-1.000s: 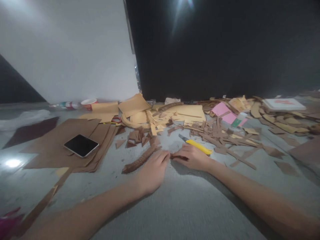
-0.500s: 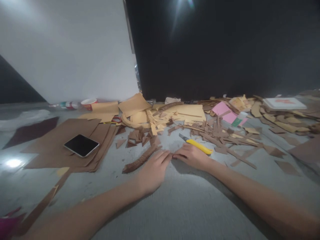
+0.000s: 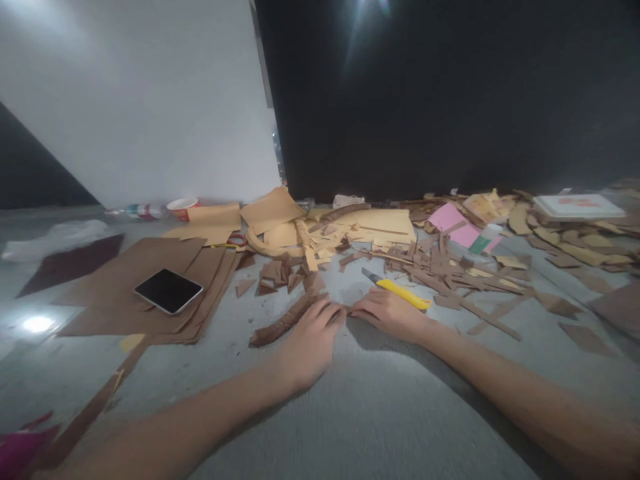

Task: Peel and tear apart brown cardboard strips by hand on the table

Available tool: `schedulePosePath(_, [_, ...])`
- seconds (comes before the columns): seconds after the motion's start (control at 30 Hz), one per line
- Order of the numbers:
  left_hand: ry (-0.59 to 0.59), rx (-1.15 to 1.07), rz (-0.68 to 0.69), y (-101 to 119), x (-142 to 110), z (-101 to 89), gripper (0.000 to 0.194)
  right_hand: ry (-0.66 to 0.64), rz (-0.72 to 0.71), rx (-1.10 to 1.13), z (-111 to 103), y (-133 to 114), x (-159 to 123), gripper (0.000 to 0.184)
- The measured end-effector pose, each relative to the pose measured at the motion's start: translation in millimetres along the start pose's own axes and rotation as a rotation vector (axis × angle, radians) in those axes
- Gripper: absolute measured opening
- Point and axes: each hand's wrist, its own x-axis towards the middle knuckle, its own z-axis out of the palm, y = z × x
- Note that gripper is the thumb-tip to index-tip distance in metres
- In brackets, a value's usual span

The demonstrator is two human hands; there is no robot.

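Grip of left hand (image 3: 316,335) and right hand (image 3: 387,312) drawn closed, small brown piece (image 3: 347,311) pinched between their fingertips, curved brown strip (image 3: 281,321) beside left hand

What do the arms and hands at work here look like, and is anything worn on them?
They are a person's, with no cables or machine parts. The left hand and right hand are ungloved, with no rings visible. The left forearm and right forearm show no sleeve, watch or bracelet; blur hides any finer markings.

Single head-worn view, facing forward and down, near
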Motion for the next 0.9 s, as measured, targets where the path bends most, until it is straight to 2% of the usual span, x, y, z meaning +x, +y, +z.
schedulePosePath(0.3, [0.033, 0.027, 0.134, -4, 1, 2.9, 0.052, -0.082, 0.136, 0.017, -3, -4, 3, 0.019])
schedulePosePath(0.7, [0.001, 0.061, 0.089, 3, 2, -2.4, 0.049, -0.084, 0.189, 0.036, -1, -5, 3, 0.015])
schedulePosePath(0.9, [0.008, 0.085, 0.120, 7, 3, -6.5, 0.045, -0.049, 0.208, 0.087, 3, -3, 1, 0.017])
